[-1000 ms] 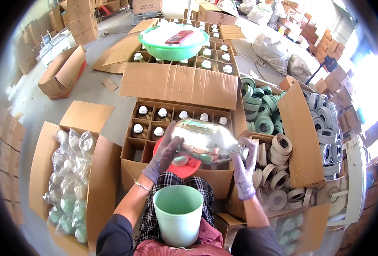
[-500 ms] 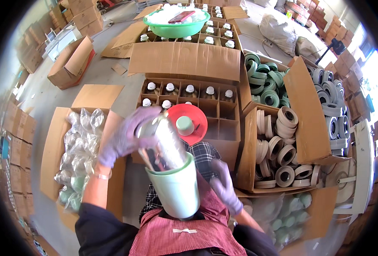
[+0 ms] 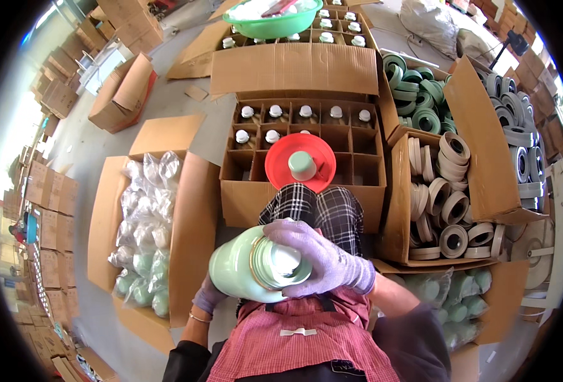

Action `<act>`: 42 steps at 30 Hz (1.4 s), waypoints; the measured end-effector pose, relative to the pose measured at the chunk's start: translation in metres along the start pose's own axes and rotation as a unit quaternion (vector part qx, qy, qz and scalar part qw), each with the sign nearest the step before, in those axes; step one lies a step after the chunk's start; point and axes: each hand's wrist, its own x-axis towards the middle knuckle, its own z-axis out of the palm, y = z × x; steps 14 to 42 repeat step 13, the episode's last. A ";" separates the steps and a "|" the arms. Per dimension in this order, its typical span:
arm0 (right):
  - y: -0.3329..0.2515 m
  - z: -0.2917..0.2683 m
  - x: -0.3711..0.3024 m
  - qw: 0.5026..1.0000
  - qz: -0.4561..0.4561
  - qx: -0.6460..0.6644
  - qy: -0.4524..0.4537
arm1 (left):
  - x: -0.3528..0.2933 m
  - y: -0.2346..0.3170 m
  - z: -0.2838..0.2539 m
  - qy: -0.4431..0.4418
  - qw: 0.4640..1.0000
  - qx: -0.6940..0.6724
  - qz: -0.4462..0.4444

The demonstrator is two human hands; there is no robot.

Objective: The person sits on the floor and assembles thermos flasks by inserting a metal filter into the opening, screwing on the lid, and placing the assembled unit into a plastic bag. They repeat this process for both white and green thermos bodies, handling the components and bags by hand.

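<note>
Above my lap lies a pale green thermos flask (image 3: 234, 264), tilted on its side with its threaded neck facing right. Inside the neck a bright silvery-white mouth (image 3: 287, 260) shows. My right hand (image 3: 323, 254) wraps round the neck end, thumb and fingers on either side of the opening. At the other end my left hand (image 3: 209, 295) holds the flask from below, its fingers mostly hidden behind the body. Just past my knees, a red dish (image 3: 280, 164) with a pale green cup (image 3: 302, 164) standing in it rests at the divided carton.
A divided carton (image 3: 300, 196) holds white-capped bottles (image 3: 305, 112). To the left stands a carton of plastic-wrapped pieces (image 3: 145, 219). On the right are cartons of cream rings (image 3: 454, 207), green rings (image 3: 426, 120) and grey rings (image 3: 520, 137). A green basin (image 3: 269, 28) sits far ahead.
The silvery liner that stuck out of the green body no longer protrudes. The flask has been turned onto its side, and my right hand, free before, now grips its neck. My left hand moved down.
</note>
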 end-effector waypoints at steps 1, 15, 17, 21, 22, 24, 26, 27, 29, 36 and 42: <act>0.001 0.000 0.006 1.000 -0.010 0.001 0.007 | 0.005 -0.002 -0.001 -0.005 1.000 -0.025 0.002; -0.049 -0.009 0.038 0.983 0.076 -0.068 0.156 | 0.016 -0.062 0.033 -0.016 0.840 -0.542 0.006; -0.049 -0.009 0.038 0.983 0.076 -0.068 0.156 | 0.016 -0.062 0.033 -0.016 0.840 -0.542 0.006; -0.049 -0.009 0.038 0.983 0.076 -0.068 0.156 | 0.016 -0.062 0.033 -0.016 0.840 -0.542 0.006; -0.049 -0.009 0.038 0.983 0.076 -0.068 0.156 | 0.016 -0.062 0.033 -0.016 0.840 -0.542 0.006; -0.049 -0.009 0.038 0.983 0.076 -0.068 0.156 | 0.016 -0.062 0.033 -0.016 0.840 -0.542 0.006; -0.049 -0.009 0.038 0.983 0.076 -0.068 0.156 | 0.016 -0.062 0.033 -0.016 0.840 -0.542 0.006; -0.049 -0.009 0.038 0.983 0.076 -0.068 0.156 | 0.016 -0.062 0.033 -0.016 0.840 -0.542 0.006; -0.049 -0.009 0.038 0.983 0.076 -0.068 0.156 | 0.016 -0.062 0.033 -0.016 0.840 -0.542 0.006; -0.049 -0.009 0.038 0.983 0.076 -0.068 0.156 | 0.016 -0.062 0.033 -0.016 0.840 -0.542 0.006; -0.049 -0.009 0.038 0.983 0.076 -0.068 0.156 | 0.016 -0.062 0.033 -0.016 0.840 -0.542 0.006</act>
